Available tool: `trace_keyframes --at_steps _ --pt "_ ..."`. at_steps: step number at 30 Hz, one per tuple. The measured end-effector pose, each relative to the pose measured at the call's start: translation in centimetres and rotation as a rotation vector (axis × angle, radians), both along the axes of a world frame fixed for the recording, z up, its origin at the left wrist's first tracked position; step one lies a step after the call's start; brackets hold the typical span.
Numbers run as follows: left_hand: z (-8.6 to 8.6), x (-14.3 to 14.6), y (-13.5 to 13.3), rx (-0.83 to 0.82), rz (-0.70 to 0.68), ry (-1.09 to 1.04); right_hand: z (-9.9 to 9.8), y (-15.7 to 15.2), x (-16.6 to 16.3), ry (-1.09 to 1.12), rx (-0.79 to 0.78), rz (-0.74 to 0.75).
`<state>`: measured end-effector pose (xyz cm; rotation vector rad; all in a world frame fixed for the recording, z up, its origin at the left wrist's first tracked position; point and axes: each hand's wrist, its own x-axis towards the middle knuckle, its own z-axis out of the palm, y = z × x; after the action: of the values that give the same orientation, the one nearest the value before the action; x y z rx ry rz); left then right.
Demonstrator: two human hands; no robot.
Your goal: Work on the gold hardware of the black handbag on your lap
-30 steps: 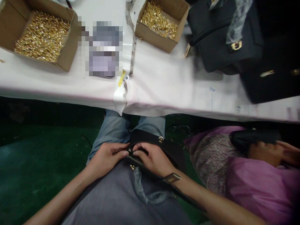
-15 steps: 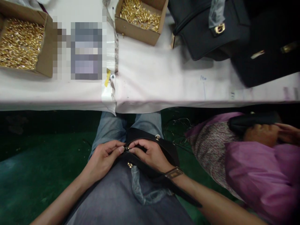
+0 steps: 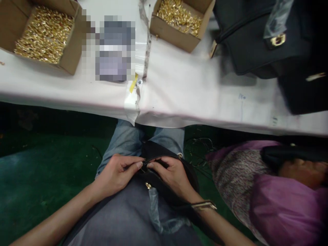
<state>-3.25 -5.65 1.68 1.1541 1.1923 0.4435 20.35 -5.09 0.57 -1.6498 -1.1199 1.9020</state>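
A black handbag (image 3: 157, 149) rests in my lap, its opening turned up toward me. My left hand (image 3: 120, 174) pinches the left end of that opening between thumb and index finger. Close beside it, my right hand (image 3: 173, 174) is closed on the same spot, with some fingers reaching inside the bag. A small dark piece, perhaps a zipper end, lies between the fingertips, too small to make out. A gold strap fitting (image 3: 148, 185) sits just below my hands, with clear plastic wrap (image 3: 154, 208) trailing from it.
On the white table (image 3: 179, 99) stand two cardboard boxes of small gold metal parts, the left box (image 3: 74, 56) and the right box (image 3: 191, 43). Black bags (image 3: 256, 51) lie at the right. A co-worker in purple sleeves (image 3: 284, 201) sits close on my right.
The view has shifted left and tilted, so the table and boxes appear further right. Both hands keep their pinch at the bag's opening, and my right wrist has turned slightly.
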Motion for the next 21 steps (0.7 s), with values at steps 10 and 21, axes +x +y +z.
trace_keyframes --at_steps 10,21 --pt "-0.2 1.2 -1.4 -0.030 0.227 -0.048 0.3 0.9 1.0 -0.093 -0.164 0.014" --pt "-0.4 1.2 -0.9 0.057 0.178 -0.105 0.1 1.0 1.1 -0.100 -0.209 -0.004"
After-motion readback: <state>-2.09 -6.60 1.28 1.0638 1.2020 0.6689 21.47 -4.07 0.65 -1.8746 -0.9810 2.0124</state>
